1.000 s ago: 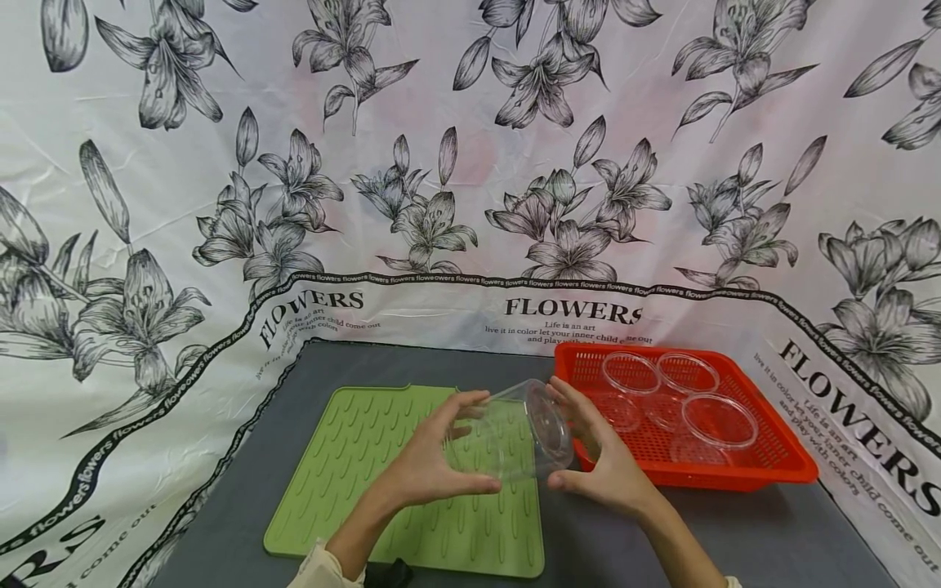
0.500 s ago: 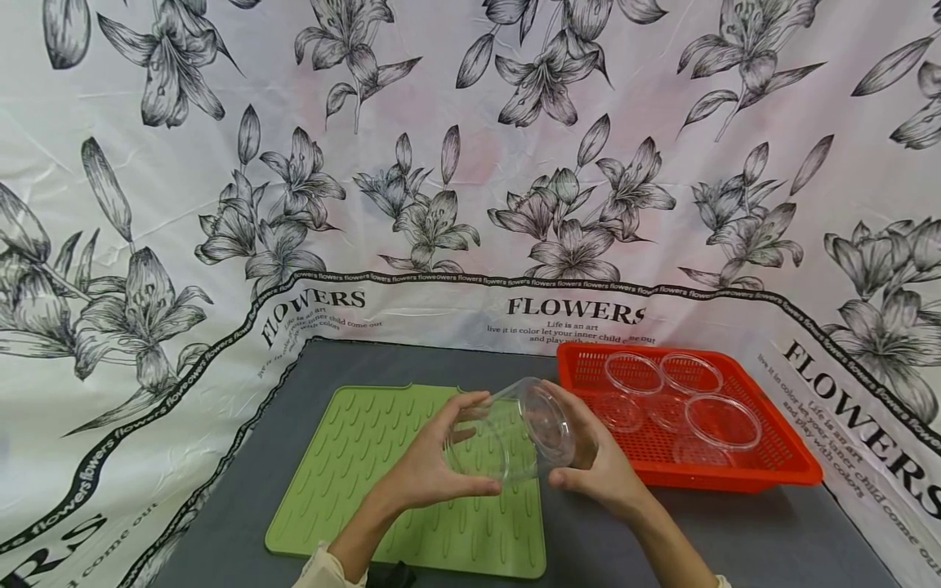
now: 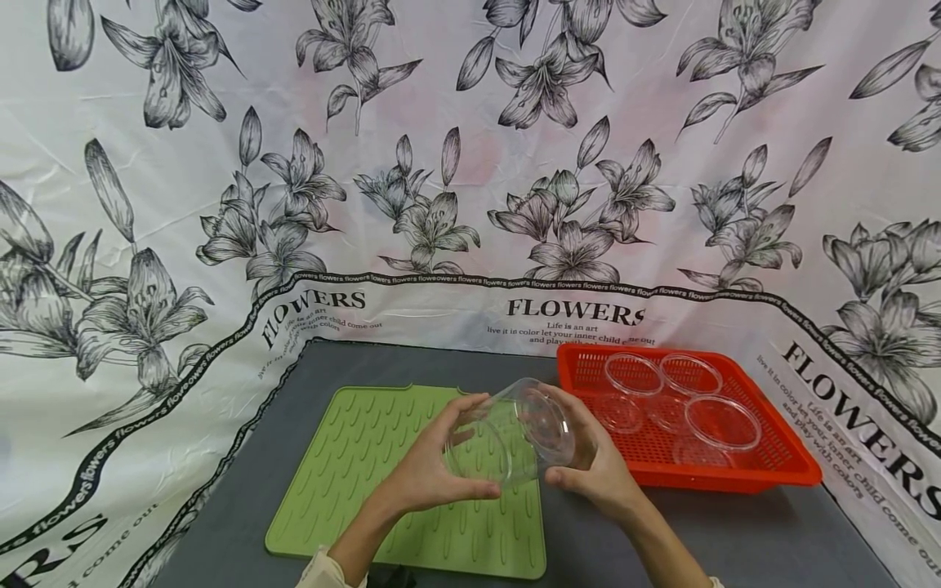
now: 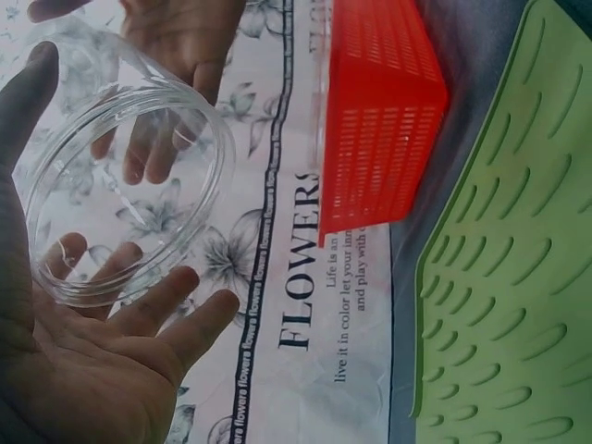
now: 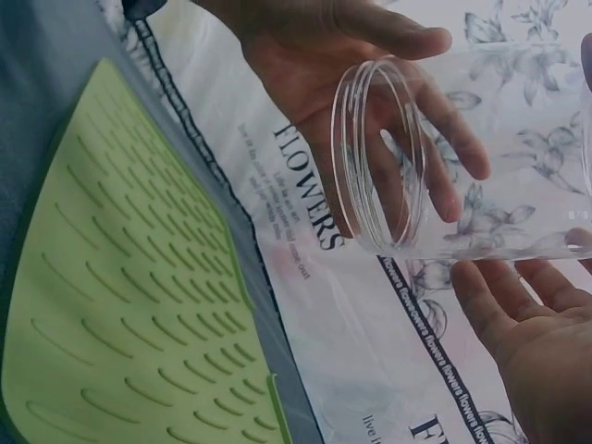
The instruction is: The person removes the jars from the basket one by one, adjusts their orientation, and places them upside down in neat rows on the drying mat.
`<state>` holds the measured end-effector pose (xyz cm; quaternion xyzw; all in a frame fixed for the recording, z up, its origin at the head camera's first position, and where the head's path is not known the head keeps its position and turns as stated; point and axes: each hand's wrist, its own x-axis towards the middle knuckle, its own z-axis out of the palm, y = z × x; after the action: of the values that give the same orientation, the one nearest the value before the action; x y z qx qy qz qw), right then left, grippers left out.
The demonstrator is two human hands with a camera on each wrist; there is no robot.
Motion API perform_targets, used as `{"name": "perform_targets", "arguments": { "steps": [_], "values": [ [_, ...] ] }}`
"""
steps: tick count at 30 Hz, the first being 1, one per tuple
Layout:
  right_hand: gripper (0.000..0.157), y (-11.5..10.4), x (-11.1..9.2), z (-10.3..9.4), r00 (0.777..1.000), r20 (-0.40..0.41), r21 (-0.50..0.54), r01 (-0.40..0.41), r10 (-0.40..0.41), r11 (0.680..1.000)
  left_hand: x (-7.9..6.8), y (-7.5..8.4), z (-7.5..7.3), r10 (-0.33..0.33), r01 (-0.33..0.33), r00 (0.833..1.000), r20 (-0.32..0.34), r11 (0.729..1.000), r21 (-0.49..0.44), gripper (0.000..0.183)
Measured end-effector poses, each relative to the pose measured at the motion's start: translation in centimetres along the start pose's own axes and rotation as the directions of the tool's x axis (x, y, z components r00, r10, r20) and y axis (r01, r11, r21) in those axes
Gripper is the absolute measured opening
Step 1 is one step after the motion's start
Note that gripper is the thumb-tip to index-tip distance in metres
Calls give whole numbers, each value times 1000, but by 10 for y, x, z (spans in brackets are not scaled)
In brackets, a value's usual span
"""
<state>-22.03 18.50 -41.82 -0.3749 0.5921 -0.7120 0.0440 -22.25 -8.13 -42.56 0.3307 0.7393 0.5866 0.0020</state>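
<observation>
A clear plastic jar (image 3: 507, 433) lies tilted on its side in the air between my hands, above the right part of the green mat (image 3: 353, 482). My left hand (image 3: 426, 469) holds it around the open end, whose threaded rim (image 4: 51, 199) shows in the left wrist view. At the other end, my right hand (image 3: 599, 461) grips the jar near its base, thumb below and fingers on the far side. In the right wrist view the left fingers (image 5: 449, 139) show through the clear wall. Nothing is visible inside the jar.
A red perforated basket (image 3: 735, 478) stands on the grey tabletop (image 3: 456, 366) at the right, with three similar clear jars (image 3: 724, 423) upright in it. A white cloth with printed flowers (image 3: 441, 327) hangs behind and along the sides.
My right hand has shifted slightly, its fingers reaching further around the jar's base. The jar has turned a little. My left hand stays nearly where it was.
</observation>
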Motion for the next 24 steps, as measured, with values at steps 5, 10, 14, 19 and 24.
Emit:
{"name": "perform_targets", "arguments": {
  "steps": [5,10,14,19,24],
  "values": [
    [90,1,-1,2,999,-28,-15,-16,15,1000,-3,-2,-2,-33,33,999,-1,999,30,105],
    [89,2,-2,3,998,-48,-25,-48,47,999,-12,-6,-8,-91,91,996,-9,994,65,106],
    [88,2,-2,3,997,-50,-9,-54,54,998,-20,-13,-20,-77,77,997,-12,991,112,95],
    [86,3,-2,2,998,-49,-17,-30,29,999,-28,-28,-35,-42,53,997,-58,978,204,73],
    [86,2,-1,3,998,-53,-9,-36,36,999,-36,-43,-52,-46,98,984,-172,947,307,58]
  ]
}}
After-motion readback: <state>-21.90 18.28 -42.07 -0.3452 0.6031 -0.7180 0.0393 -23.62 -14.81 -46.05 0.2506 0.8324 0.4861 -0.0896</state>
